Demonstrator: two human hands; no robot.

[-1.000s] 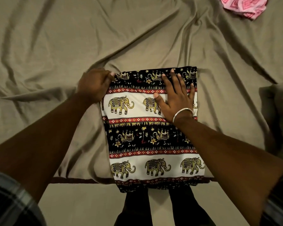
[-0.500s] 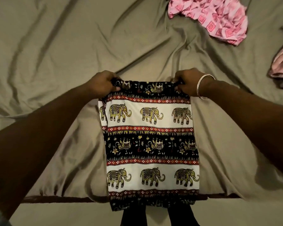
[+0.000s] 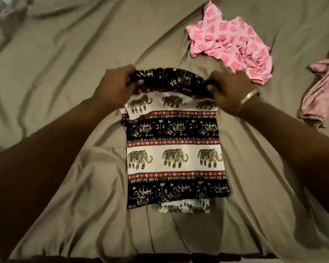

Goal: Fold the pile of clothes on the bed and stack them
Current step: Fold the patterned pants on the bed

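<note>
An elephant-print garment (image 3: 175, 147), black, white and red, lies flat in the middle of the bed. Its far edge is lifted off the sheet and curls back toward me. My left hand (image 3: 114, 86) grips the far left corner of that edge. My right hand (image 3: 228, 86), with a metal bangle on the wrist, grips the far right corner. A white patterned strip of the same garment sticks out under the near edge.
A crumpled pink garment with a diamond print (image 3: 234, 48) lies at the far right of the olive bedsheet (image 3: 55, 63). A plain pale pink garment (image 3: 323, 92) lies at the right edge. The bed's near edge runs along the bottom.
My right hand left the flat cloth and took the far right corner. Both hands have lifted the far edge and are bringing it toward me. The garment now lies farther onto the bed.
</note>
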